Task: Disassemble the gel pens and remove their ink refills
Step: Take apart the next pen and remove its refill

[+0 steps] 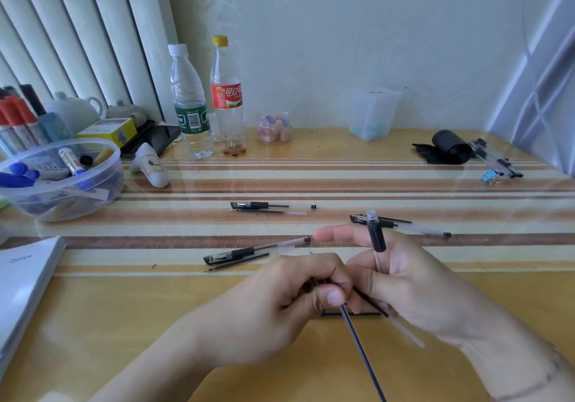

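Nearest the camera, the left hand [289, 302] is curling its fingers and thumb around the upper end of a dark ink refill [362, 352], whose thin shaft is slanting down toward the bottom edge of the view. Just beside it, and touching it at the knuckles, the right hand [401, 280] is gripping a clear pen barrel [407, 333] in its curled lower fingers while its forefinger is pointing out to the left; a black grip section [375, 233] is standing upright from between its fingers.

Beyond the hands, on the striped worktop [435, 277], a capped pen with a loose refill [236, 258] is lying to the left, and another pen pair [404, 224] is lying behind the right hand. Farther back in the middle, a third pen and refill [270, 208] are resting side by side.

At the left edge a clear plastic bowl [62, 180] is holding markers. Against the wall two plastic bottles [205, 103] are standing upright, with a translucent container [373, 112] to their right. At the far right a black roll [451, 151] is lying beside more pens [494, 159].
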